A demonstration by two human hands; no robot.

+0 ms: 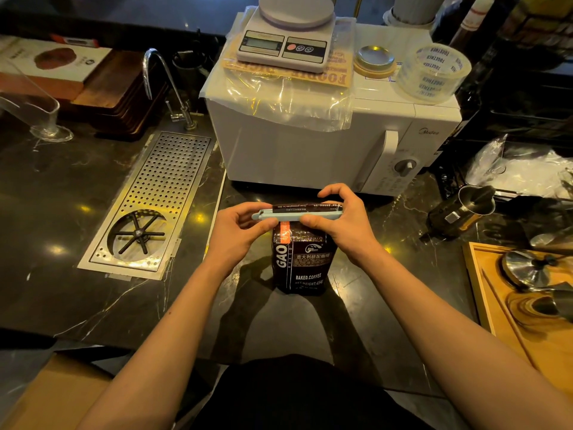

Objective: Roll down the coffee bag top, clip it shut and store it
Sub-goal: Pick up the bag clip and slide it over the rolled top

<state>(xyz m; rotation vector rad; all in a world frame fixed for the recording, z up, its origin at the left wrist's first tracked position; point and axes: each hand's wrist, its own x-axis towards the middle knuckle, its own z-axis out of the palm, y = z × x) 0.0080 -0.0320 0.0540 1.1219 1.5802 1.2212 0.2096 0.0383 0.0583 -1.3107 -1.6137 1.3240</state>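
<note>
Counter [62, 193]: dark marble with pale veins, glossy, dotted with yellow light reflections.
Microwave [310, 144]: white, at the counter's back, the landmark.
On the microwave: scale [286, 41], tape roll [434, 72], clear plastic sheet [294, 100].
Left of the microwave: curved tap [164, 85], then a perforated steel drain tray [155, 197] sunk into the counter.
Far left of the microwave: stacked wooden boards [121, 91].
Right of the microwave: steel pitcher [465, 212], crumpled plastic [521, 169].
Lower right of the microwave: wooden tray [483, 290].
Light: dim, warm.
</note>
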